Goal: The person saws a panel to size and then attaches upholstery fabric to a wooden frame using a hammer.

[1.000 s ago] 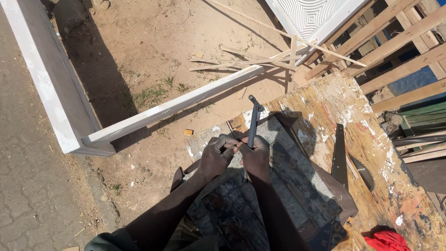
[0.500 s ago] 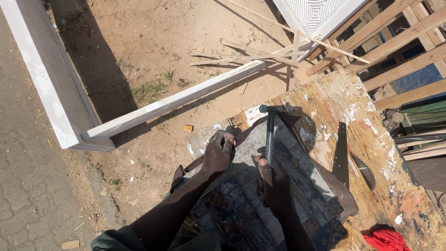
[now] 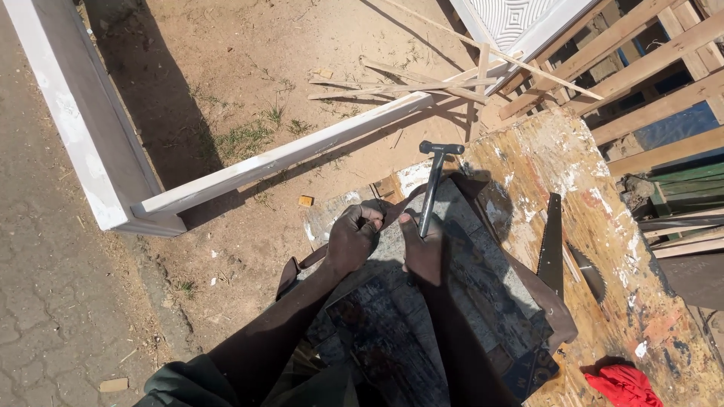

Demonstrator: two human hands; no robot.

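Beside my left hand (image 3: 353,240), whose fingers pinched the slab's edge, my right hand (image 3: 422,252) clamped its fingers around one slim grey steel hammer (image 3: 432,188), head raised above one dark mottled slab (image 3: 445,301).

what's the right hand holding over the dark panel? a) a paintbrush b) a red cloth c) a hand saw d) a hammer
d: the right hand grips the handle of a hammer, whose metal head points away above the dark panel; the saw lies untouched on the paint-stained board, and the red cloth sits apart near the corner.
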